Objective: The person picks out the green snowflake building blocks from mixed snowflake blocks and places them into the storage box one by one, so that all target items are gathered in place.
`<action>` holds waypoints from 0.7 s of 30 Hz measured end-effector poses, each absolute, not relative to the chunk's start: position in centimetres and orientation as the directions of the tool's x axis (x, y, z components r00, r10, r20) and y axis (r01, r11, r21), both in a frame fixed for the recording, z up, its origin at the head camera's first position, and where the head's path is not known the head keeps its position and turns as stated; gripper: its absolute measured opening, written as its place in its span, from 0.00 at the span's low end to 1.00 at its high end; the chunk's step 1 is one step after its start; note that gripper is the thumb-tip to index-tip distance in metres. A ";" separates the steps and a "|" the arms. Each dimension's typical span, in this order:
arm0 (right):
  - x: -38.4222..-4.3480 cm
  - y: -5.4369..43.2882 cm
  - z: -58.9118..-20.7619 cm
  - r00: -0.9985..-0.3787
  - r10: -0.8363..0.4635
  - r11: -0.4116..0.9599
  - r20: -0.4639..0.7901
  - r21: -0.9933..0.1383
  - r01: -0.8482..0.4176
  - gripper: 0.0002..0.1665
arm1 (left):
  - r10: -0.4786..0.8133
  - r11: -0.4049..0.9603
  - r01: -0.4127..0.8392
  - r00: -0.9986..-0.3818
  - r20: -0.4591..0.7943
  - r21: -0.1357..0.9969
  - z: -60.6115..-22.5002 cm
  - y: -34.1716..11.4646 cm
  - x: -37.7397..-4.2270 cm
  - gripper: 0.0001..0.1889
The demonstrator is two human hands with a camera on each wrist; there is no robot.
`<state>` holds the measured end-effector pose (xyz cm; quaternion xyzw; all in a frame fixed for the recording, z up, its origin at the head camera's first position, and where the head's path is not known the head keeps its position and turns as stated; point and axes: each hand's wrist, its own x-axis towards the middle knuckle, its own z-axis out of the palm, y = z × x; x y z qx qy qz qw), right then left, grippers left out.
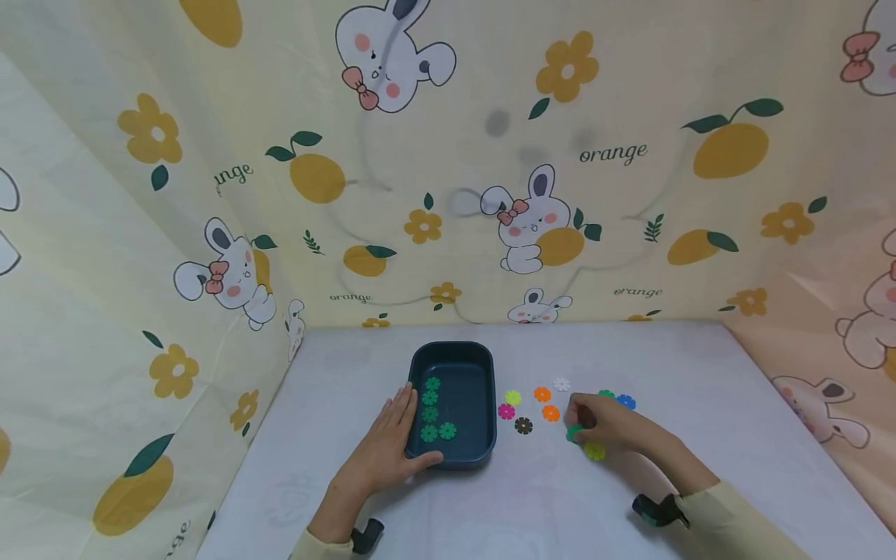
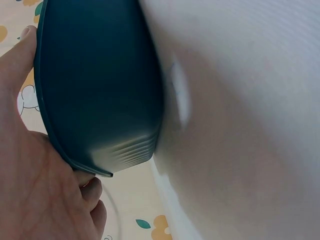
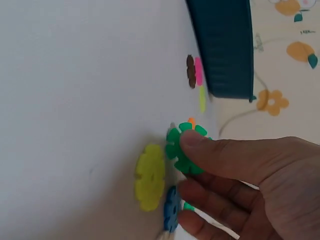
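Observation:
My left hand (image 1: 383,451) rests along the left side of a dark blue-green rectangular tray (image 1: 453,460), fingers stretched out beside its wall and thumb over the near rim. Inside, several green flower-shaped plastic discs (image 1: 430,414) lie toward the left. To the right of the tray, my right hand (image 1: 605,420) pinches a green flower-shaped disc (image 3: 175,148) between thumb and fingers, just above the tabletop. Close by it are a yellow disc (image 3: 150,177) and a blue disc (image 3: 172,210). Another green disc (image 1: 607,394) is partly hidden behind the hand.
Between tray and right hand lie a pink disc (image 1: 506,411), a yellow-green disc (image 1: 513,397), a dark brown disc (image 1: 523,425), an orange disc (image 1: 542,394), a second orange disc (image 1: 551,413) and a white disc (image 1: 561,384). A printed curtain (image 1: 448,155) surrounds the white table (image 1: 336,365).

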<state>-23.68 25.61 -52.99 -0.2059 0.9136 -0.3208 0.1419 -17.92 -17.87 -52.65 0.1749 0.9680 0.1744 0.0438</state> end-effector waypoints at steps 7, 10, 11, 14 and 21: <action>-24.7 24.2 -52.1 -0.834 -0.550 0.641 -0.039 -0.660 -0.392 0.12 | 0.349 0.881 0.314 -0.936 -0.036 0.354 -52.7 -17.9 -17.9 0.64; -25.4 23.1 -51.5 -0.819 -0.573 0.583 0.009 -0.699 -0.415 0.11 | 0.352 0.878 0.318 -0.935 -0.035 0.357 -52.7 -17.9 -18.0 0.64; -25.6 22.7 -51.2 -0.816 -0.577 0.564 0.017 -0.715 -0.414 0.11 | 0.353 0.878 0.320 -0.935 -0.033 0.355 -52.7 -17.9 -18.0 0.64; -26.2 21.3 -50.2 -0.809 -0.587 0.518 0.027 -0.755 -0.402 0.10 | 0.354 0.879 0.322 -0.935 -0.031 0.352 -52.7 -17.9 -18.0 0.64; -27.3 17.8 -48.3 -0.749 -0.659 0.432 0.064 -0.784 -0.447 0.09 | 0.353 0.880 0.319 -0.935 -0.037 0.352 -52.7 -17.9 -18.0 0.63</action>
